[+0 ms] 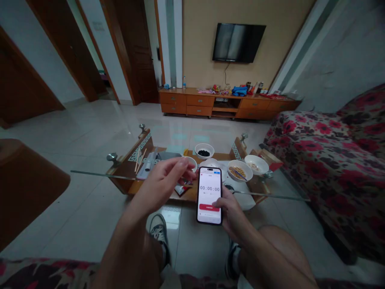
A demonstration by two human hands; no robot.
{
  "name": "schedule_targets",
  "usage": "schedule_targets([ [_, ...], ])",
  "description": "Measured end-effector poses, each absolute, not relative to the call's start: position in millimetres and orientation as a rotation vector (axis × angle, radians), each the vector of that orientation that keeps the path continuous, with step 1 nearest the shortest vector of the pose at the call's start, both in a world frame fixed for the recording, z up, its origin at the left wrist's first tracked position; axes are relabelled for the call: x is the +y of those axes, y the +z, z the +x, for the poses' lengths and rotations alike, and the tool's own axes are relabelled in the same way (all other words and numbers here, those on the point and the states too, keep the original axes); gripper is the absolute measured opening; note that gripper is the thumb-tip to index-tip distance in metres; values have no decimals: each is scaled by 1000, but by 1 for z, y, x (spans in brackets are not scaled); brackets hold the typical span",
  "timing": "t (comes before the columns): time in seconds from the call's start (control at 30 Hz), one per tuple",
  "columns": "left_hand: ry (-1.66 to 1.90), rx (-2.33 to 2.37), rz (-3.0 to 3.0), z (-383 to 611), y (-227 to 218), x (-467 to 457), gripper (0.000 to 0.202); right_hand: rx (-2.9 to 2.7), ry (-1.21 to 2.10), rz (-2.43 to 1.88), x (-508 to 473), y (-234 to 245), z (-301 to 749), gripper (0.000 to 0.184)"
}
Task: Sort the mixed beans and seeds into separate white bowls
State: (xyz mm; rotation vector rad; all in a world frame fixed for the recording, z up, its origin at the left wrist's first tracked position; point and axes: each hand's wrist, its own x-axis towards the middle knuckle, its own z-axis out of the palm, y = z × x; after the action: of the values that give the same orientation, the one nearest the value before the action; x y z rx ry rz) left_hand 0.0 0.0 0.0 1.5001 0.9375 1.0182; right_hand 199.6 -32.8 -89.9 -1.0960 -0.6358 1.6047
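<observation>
My right hand [231,214] grips a black-framed smartphone [209,195] upright, its screen showing a stopwatch at 00:00:00 above a red button. My left hand [164,182] hovers over the glass-topped coffee table [96,173], fingers loosely together and holding nothing, their tips close to the phone's upper left corner. Beyond the phone stand a white bowl of black beans [204,151], a white bowl of yellow grains [240,170] with a blue utensil in it, and a white bowl with pale contents [256,164]. Wooden chopsticks [140,159] lie at the table's left.
A red floral sofa [319,160] runs along the right and under my arms. My knees and sneakers are below the hands. A wooden TV cabinet [228,103] with assorted items stands beyond the tiled floor, beneath a wall-mounted television [238,42]. Wooden doors line the left.
</observation>
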Motion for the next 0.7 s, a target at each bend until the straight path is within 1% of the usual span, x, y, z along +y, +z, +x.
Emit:
schedule_targets([
  [0.07,1106,1146,1331,7,-27,13,39,-638,1616,-1106,-26,-87,195,73],
  [0.13,1062,1190,1118,11,-50,18,38,-659,1625,-1091,-18,-86,189,73],
  [0.2,1030,1191,1039,12,-63,18,34,-692,1644,-1056,-10,-87,183,73],
  [0.27,1028,1193,1033,11,-68,18,32,-724,1673,-1015,-4,-87,176,72],
  [0.5,982,1100,1094,5,-78,16,40,-780,1799,-970,7,-99,163,78],
  [0.7,954,1128,1098,5,-80,16,42,-847,1776,-970,8,-117,171,67],
])
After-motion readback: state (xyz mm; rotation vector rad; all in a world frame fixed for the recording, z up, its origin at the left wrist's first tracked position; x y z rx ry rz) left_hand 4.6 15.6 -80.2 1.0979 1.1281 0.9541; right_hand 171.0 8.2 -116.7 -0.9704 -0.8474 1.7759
